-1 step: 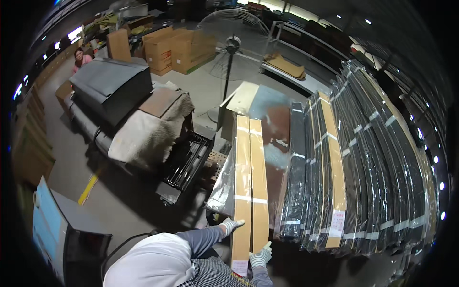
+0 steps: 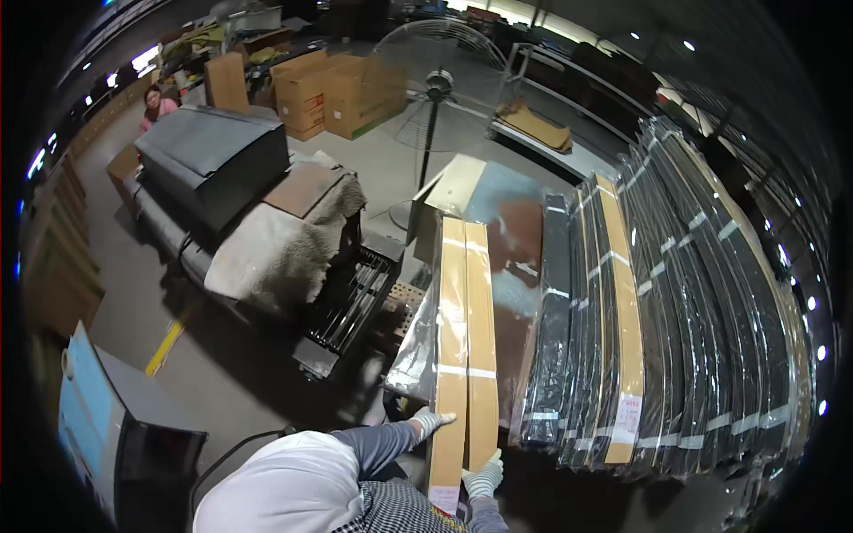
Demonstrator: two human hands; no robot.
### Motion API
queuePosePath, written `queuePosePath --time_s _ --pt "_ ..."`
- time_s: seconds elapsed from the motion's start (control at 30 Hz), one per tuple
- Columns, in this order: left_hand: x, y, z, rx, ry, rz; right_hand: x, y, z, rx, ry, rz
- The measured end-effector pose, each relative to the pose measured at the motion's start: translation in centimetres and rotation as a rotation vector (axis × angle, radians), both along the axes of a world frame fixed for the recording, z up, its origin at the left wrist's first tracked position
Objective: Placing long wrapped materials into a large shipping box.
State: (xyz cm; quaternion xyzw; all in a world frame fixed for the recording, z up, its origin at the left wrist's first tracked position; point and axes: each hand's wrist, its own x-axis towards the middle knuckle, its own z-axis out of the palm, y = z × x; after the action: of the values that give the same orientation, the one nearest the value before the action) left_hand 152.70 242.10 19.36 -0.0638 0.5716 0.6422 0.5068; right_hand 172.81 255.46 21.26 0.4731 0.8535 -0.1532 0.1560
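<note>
Two long, narrow tan cardboard packs in clear plastic lie side by side in front of me, a left one (image 2: 450, 333) and a right one (image 2: 481, 324). White bands cross them, and a pale label sits at the near end of the left pack. My left hand (image 2: 431, 421), in a striped glove, is closed on the left pack's outer edge, with fingertips on its top face. Lower down, my right hand (image 2: 484, 477), gloved alike, is closed around the right pack's near outer corner. The undersides of both packs and part of the fingers are hidden.
Many dark plastic-wrapped packs (image 2: 702, 302) stand in a row at right, one tan-faced pack (image 2: 619, 311) among them. A roller conveyor machine (image 2: 351, 298) is left of centre, a fan (image 2: 439, 84) behind. Cardboard boxes (image 2: 355, 93) and a person in pink (image 2: 156, 107) are farther back.
The whole view has shifted very slightly. Both hands keep their hold on the packs, with no clear movement.
</note>
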Motion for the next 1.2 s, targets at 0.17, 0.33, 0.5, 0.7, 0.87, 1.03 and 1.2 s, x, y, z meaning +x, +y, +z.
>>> queuePosePath --time_s 0.17,0.33,0.5,0.7,0.87,1.03,1.2 --pt "4.7 -3.6 -4.5 0.208 0.064 -0.244 3.7 0.9 -0.4 -0.07 0.173 0.206" --pt "8.7 -8.1 -7.7 0.149 -0.375 -0.171 3.2 0.0 0.4 -0.096 0.12 0.4" --pt "3.5 -9.6 3.7 -0.072 -0.565 0.198 -4.8 0.1 3.9 -0.131 0.218 0.553" --pt "-4.4 -11.1 5.1 0.446 -0.542 0.747 -16.6 -2.8 13.7 0.07 0.394 0.8" --pt "-8.3 -11.9 4.0 0.351 -0.488 0.705 -19.5 -3.6 17.8 0.158 0.302 0.942" --pt "-9.2 -11.8 1.2 0.484 -0.509 0.76 -21.2 -3.0 15.2 0.162 0.236 0.885" --pt "-10.0 -13.0 -5.8 0.621 -0.191 0.58 -22.3 -5.5 19.7 0.101 0.605 0.833"
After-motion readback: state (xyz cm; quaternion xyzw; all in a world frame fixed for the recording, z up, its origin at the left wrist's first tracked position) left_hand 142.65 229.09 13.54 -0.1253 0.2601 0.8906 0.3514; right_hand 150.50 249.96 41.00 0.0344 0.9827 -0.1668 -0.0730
